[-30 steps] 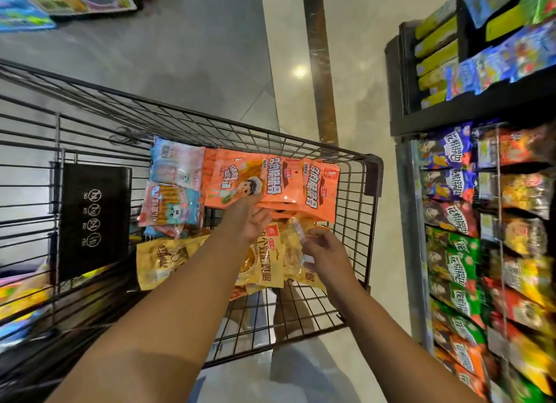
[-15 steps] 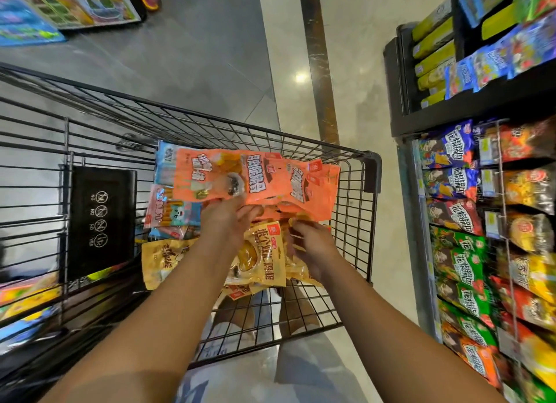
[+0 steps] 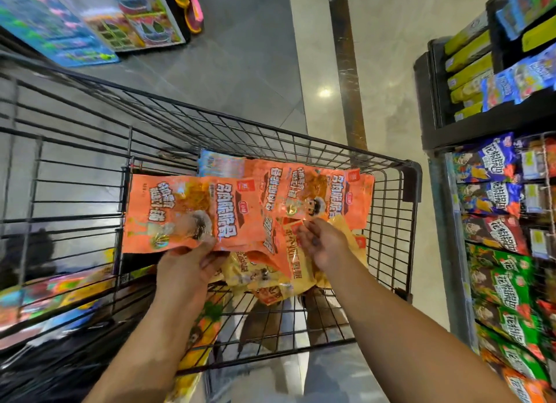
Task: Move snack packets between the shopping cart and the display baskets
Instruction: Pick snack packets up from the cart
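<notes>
A black wire shopping cart (image 3: 388,219) holds snack packets. My left hand (image 3: 186,267) grips the lower edge of a fanned bunch of orange packets (image 3: 192,210), lifted above the cart's left half. More orange packets (image 3: 325,192) lie against the far wall of the cart. My right hand (image 3: 323,244) reaches in beside them, its curled fingers pinching the top of a yellow packet (image 3: 298,270) in the pile below. A light blue packet (image 3: 221,163) peeks out behind the orange ones.
On the right, wire display baskets (image 3: 544,168) carry rows of blue, red and green packets (image 3: 508,285), with a black shelf (image 3: 481,129) of yellow boxes above. Grey floor (image 3: 240,56) lies ahead. Colourful boxes (image 3: 60,29) stand at far left.
My left hand has drawn the orange packets up and to the left, away from the pile. My right hand has shifted slightly up onto the yellow packet's top.
</notes>
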`<state>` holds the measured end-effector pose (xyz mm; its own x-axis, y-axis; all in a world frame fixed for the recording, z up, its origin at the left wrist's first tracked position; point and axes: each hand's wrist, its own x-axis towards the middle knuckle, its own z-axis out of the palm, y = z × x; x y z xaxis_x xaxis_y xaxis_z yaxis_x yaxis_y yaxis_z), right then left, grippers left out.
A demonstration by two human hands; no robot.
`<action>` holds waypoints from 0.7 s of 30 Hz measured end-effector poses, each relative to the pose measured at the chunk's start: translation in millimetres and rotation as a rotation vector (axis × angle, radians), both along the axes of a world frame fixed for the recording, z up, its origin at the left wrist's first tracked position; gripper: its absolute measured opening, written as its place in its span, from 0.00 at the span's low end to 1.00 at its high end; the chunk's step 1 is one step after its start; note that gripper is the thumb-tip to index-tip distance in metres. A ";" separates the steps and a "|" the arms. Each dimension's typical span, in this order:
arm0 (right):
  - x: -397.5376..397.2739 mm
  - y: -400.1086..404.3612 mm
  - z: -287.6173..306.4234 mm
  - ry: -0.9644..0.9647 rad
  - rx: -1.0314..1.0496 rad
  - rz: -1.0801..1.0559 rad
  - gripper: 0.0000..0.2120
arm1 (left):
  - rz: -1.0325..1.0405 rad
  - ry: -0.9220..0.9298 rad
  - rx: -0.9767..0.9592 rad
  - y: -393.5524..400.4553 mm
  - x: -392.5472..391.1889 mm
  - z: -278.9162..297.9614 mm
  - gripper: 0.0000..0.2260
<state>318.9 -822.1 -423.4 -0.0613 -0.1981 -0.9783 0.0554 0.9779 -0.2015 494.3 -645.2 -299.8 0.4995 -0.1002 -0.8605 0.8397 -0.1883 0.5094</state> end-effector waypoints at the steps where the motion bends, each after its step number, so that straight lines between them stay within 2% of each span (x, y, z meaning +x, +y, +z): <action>1: 4.3 -1.7 -1.5 0.007 0.011 -0.034 0.02 | -0.010 -0.015 0.002 4.2 -2.6 1.2 0.12; 4: 16.5 -7.3 -9.6 0.030 0.038 -0.159 0.03 | -0.023 -0.062 -0.001 20.0 -10.1 9.7 0.12; 8: 25.7 -4.3 -16.8 -0.045 0.039 -0.375 0.04 | -0.080 -0.182 0.041 44.6 -13.1 23.4 0.14; 10: 28.7 -2.8 -16.4 -0.085 0.033 -0.430 0.03 | -0.108 -0.239 0.080 54.3 -11.8 28.6 0.15; 13: 35.8 -4.4 -14.6 -0.095 0.004 -0.493 0.03 | -0.150 -0.325 0.161 64.7 -9.6 38.5 0.11; 15: 41.1 -5.9 -15.1 -0.086 -0.027 -0.537 0.07 | -0.178 -0.373 0.192 70.6 -10.0 46.4 0.15; 17: 44.1 -8.6 -16.7 -0.076 -0.027 -0.557 0.07 | -0.226 -0.440 0.220 75.6 -12.0 53.0 0.15; 19: 44.9 -9.3 -17.3 -0.049 -0.011 -0.521 0.02 | -0.225 -0.514 0.255 82.0 -14.9 57.6 0.15; 21: 42.9 -7.0 -11.8 -0.043 -0.023 -0.440 0.08 | -0.235 -0.576 0.286 86.1 -17.3 61.6 0.19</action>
<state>361.8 -829.1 -435.1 -0.1043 -0.1837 -0.9774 0.4744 0.8546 -0.2113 477.0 -559.1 -238.2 0.8784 -0.0699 -0.4728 0.3702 -0.5262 0.7656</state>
